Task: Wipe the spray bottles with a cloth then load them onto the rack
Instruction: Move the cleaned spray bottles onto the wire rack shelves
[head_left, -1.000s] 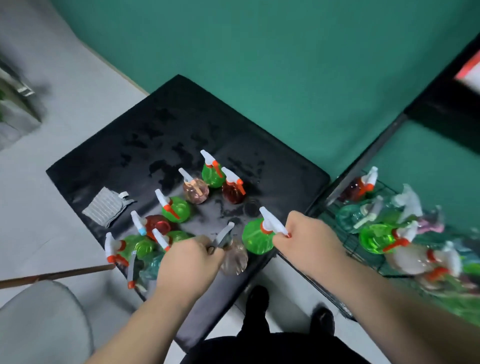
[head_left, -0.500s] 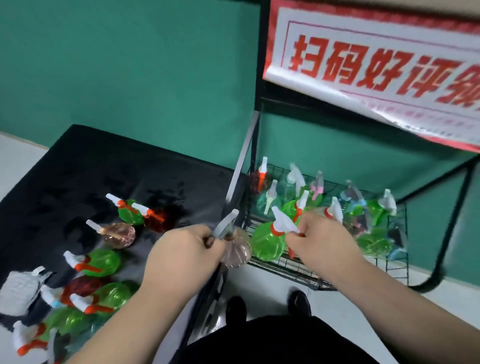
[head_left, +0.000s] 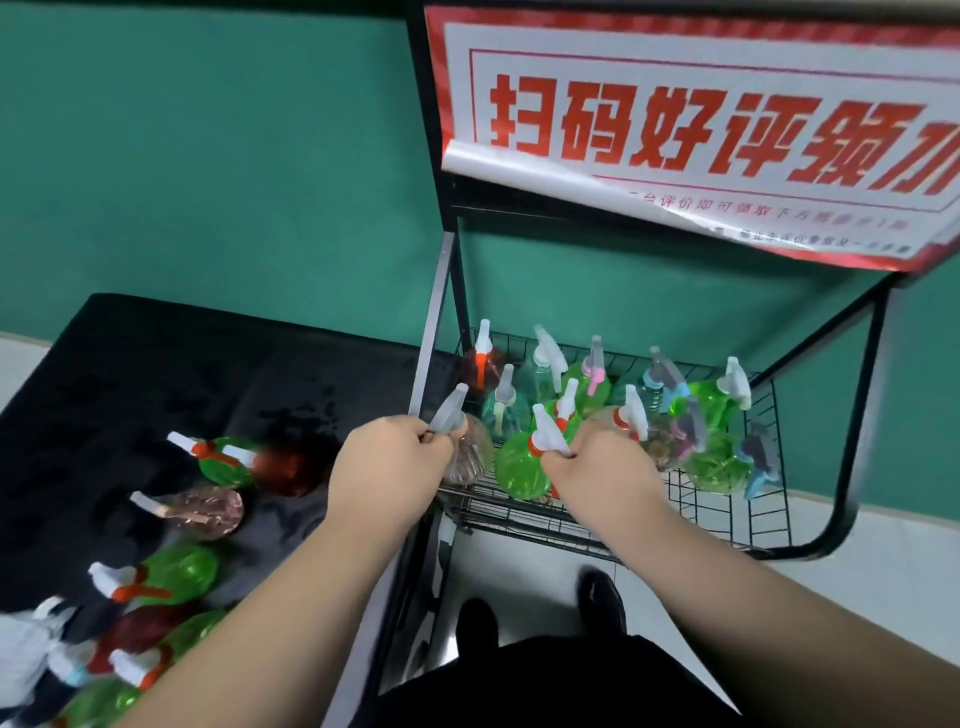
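- Holds a clear pinkish bottle (head_left: 470, 457) in the left grip (head_left: 389, 462), fingers curled round the neck just under the grey spray head, which points up and to the right.
- Has that bottle at the front left corner of the rack (head_left: 727, 525), between the desk (head_left: 156, 374) edge and the wire shelf; cannot tell whether its base touches the wire.
- Holds a green bottle (head_left: 519, 470) in the right grip (head_left: 597, 467), fingers closed round the neck below the white spray head and orange collar.
- Has the green bottle low over the front of the wire shelf, just beside the clear pinkish one and just in front of the bottles standing there.
- Finds a crowd of bottles packed close on the shelf: a red one (head_left: 483, 364) at the back left corner, pale blue and green ones further right, spray heads up.
- Finds more bottles on the black desk to the left: a green one with an orange trigger (head_left: 223, 462), a dark red one (head_left: 285, 470) touching it, a pink-tinted one (head_left: 208, 512) nearer, another green one (head_left: 176, 569) below that, and several more blurred at the bottom left.
- Finds the cloth (head_left: 26, 639), a blurred white patch, at the near left of the desk, just beside those nearest bottles.
- Shows a white sign (head_left: 701, 130) with large red characters hanging across the top of the rack.
- Shows two dark shoes (head_left: 602, 592) on the pale floor between the arms.
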